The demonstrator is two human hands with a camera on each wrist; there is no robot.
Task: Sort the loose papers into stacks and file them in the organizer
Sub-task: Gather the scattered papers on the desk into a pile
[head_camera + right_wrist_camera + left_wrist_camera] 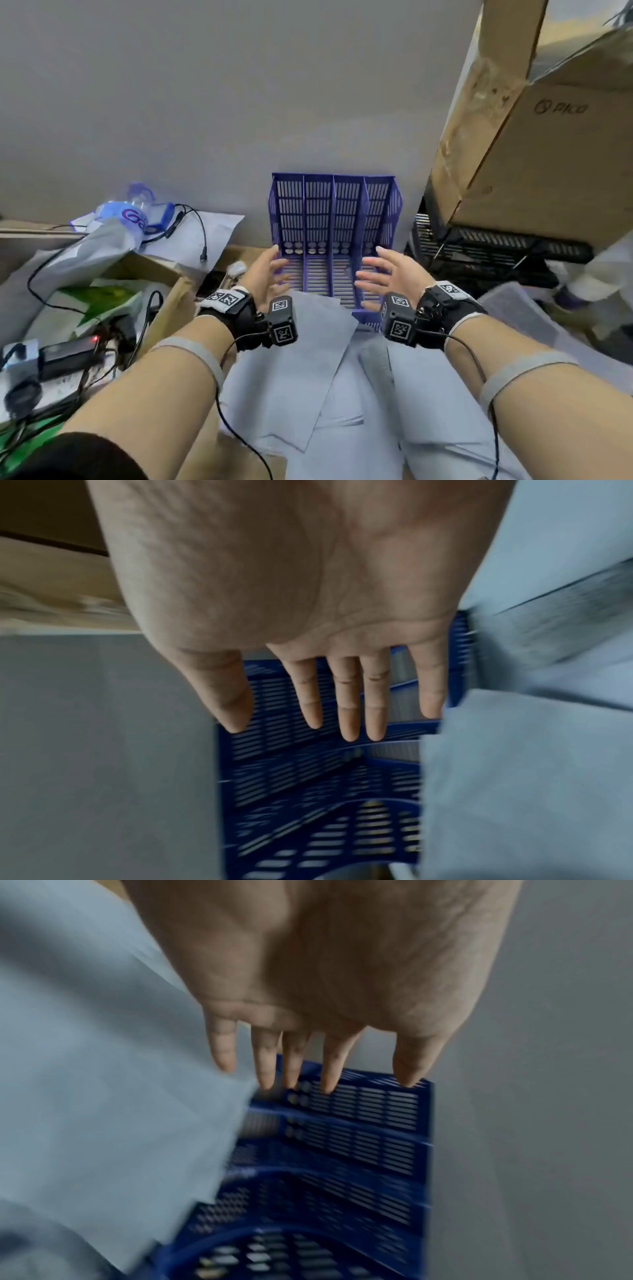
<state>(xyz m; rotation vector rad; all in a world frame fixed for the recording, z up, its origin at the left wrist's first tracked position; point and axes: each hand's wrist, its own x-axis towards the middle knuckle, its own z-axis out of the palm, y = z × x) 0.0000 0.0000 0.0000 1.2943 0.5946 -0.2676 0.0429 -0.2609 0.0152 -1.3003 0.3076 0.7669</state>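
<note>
Papers (308,359) lie scattered in head view; wrist views show only edges.

I count one blue organizer (334,236) with four slots just beyond my fingertips. Two hands, the left hand (265,279) and the right hand (390,277), reach over several loose papers (308,370) lying behind the fingers.

organizer (342,1191) motion-blurred in both wrist views, papers (318,370) partly under forearms, cardboard box (548,137) cut off at top edge
</note>
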